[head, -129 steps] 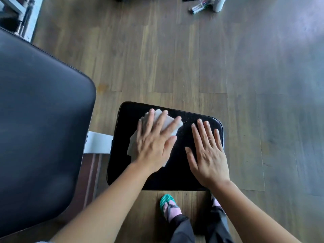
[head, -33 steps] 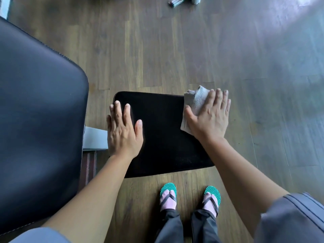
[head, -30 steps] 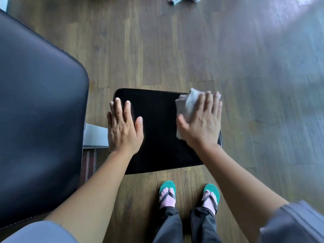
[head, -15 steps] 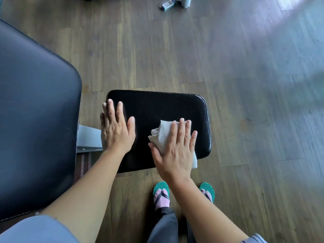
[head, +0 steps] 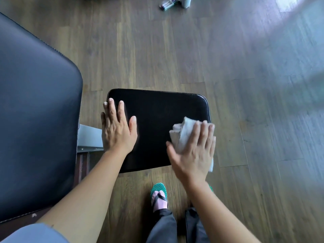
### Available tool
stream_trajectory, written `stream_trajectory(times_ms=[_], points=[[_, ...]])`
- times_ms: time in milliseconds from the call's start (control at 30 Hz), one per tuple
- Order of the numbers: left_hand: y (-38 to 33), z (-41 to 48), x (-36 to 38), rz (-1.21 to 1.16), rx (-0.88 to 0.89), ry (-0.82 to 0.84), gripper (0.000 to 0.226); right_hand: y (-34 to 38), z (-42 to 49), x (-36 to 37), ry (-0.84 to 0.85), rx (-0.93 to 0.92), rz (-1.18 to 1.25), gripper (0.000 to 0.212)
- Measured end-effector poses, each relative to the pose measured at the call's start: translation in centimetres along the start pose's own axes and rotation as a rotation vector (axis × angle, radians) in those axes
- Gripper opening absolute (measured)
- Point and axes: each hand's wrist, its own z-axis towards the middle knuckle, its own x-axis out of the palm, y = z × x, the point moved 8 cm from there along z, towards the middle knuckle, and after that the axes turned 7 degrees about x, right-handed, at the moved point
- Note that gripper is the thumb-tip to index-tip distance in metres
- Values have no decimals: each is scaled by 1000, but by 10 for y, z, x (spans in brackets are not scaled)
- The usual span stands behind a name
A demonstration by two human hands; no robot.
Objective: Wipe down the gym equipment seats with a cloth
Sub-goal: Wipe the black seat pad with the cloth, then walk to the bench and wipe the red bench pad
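Note:
A small black padded seat (head: 156, 116) sits low over the wooden floor in the middle of the view. My right hand (head: 192, 151) presses a folded white cloth (head: 182, 135) flat against the seat's near right corner, and the cloth sticks out past my fingers and the seat's right edge. My left hand (head: 118, 130) lies flat on the seat's left edge with fingers spread and nothing in it. A large black back pad (head: 35, 111) fills the left side.
A grey metal bracket (head: 89, 137) joins the seat to the back pad. My feet in green sandals (head: 158, 193) stand just below the seat. Small bottles and markers (head: 172, 3) lie on the floor at the top edge.
My right hand has slid the cloth from the seat's near middle to its near right corner. The left hand has stayed on the left edge.

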Motion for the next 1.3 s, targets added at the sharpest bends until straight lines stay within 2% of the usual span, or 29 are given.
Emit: stream_trajectory(times_ms=[167,333,600,700,867,1067,1300], points=[[0,-1,-1,12,10,-11,63,-4,27,-2,-51,70,20,92],[0,0,0,16,9,-11,64,-14,90,-7,22,260,134,90],[-18,2,-15,-75,-94,-64,47,-44,105,-18,79,427,323,48],[-51,1,-22,-105,-14,-80,47,-58,92,-29,93,437,311,45],[-117,-9,-30,-164,120,39,52,-80,73,-65,90,462,275,49],[-205,-30,-56,-180,271,124,55,-116,56,-141,55,520,270,53],[-355,-74,-96,-188,508,234,60,-200,21,-254,-41,640,274,55]])
